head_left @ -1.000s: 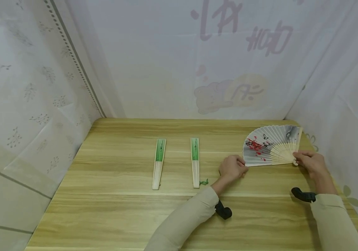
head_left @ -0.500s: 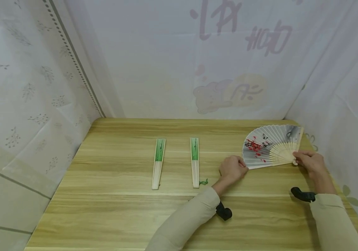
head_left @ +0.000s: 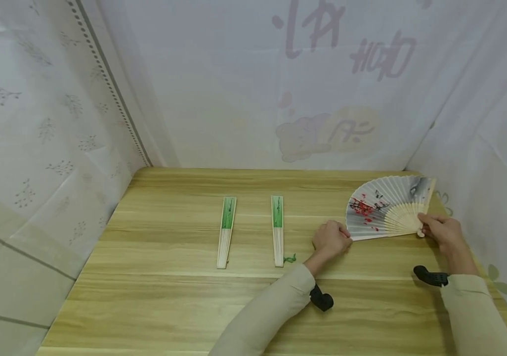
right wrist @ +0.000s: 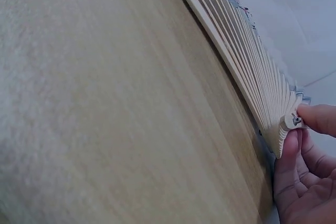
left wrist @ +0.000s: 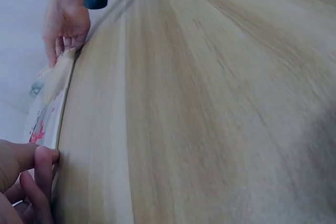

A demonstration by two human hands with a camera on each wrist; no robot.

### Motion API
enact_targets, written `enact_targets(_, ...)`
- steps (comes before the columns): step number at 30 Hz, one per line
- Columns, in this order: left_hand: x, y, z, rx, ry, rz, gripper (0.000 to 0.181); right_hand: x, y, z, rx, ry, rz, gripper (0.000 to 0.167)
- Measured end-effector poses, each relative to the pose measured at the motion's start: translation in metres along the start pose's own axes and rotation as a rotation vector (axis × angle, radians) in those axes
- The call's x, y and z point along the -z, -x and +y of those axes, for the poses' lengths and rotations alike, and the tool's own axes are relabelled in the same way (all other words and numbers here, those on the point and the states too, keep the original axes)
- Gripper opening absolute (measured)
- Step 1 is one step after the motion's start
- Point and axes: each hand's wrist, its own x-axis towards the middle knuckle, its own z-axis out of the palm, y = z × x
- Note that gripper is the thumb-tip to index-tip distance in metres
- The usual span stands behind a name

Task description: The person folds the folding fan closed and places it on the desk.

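A folding fan (head_left: 375, 207), pale grey with red blossoms and cream ribs, is spread out at the right of the table. My left hand (head_left: 332, 238) pinches the near left end of its outer edge; in the left wrist view, thumb and finger (left wrist: 46, 156) meet on that edge. Down at the pivot, my right hand (head_left: 445, 233) pinches the outer rib between thumb and fingers. The right wrist view shows the ribs (right wrist: 247, 51) converging on a small metal pin beside the thumb (right wrist: 317, 119). Two folded green fans, one left (head_left: 226, 232) and one right (head_left: 277, 231), lie farther left.
A green tassel (head_left: 289, 258) sticks out beside the right folded fan. The wooden table (head_left: 160, 306) has printed white cloth (head_left: 218, 99) hanging behind it and on both sides. Black wrist devices (head_left: 430, 276) hang below both sleeves.
The fan has opened a little wider: its near left edge has come slightly down toward me, and its far right rib has swung outward. Both hands keep their hold; the folded fans stay put.
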Motion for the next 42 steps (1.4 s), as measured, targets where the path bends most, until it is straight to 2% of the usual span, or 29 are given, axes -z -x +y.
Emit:
enact_targets(3,0.0,0.0,0.001,0.0,0.0,-0.002,0.017,0.0,0.001,-0.001,-0.014,-0.025,0.008,0.022)
enact_targets(12,-0.004,-0.003,-0.004,-0.032,0.041,0.01,0.019,-0.002,0.004,-0.002,-0.018,-0.204,0.002,0.026)
enact_targets(16,-0.003,-0.002,-0.006,-0.029,0.124,0.01,0.018,-0.004,0.006,-0.003,-0.034,-0.28,-0.005,0.023)
enact_targets(20,0.003,0.001,-0.011,-0.004,0.232,-0.036,0.013,-0.009,0.013,-0.008,-0.036,-0.353,-0.045,0.021)
enact_targets(22,0.011,0.002,-0.015,-0.016,0.269,-0.064,0.01,-0.013,0.017,-0.013,-0.017,-0.386,-0.082,0.022)
enact_targets(25,0.027,0.002,-0.024,-0.063,0.307,-0.103,0.005,-0.023,0.024,-0.02,0.017,-0.444,-0.131,0.022)
enact_targets(29,0.058,0.001,-0.038,-0.166,0.331,-0.129,0.005,-0.047,0.033,-0.029,0.066,-0.513,-0.167,0.02)
enact_targets(33,0.094,0.001,-0.052,-0.203,0.391,-0.142,0.005,-0.075,0.039,-0.035,0.136,-0.588,-0.22,0.023)
enact_targets(38,0.138,-0.003,-0.073,-0.221,0.484,-0.1,0.007,-0.111,0.048,-0.044,0.22,-0.663,-0.309,0.023)
enact_targets(42,0.174,-0.003,-0.094,-0.245,0.493,-0.032,0.008,-0.136,0.054,-0.053,0.289,-0.661,-0.366,0.023)
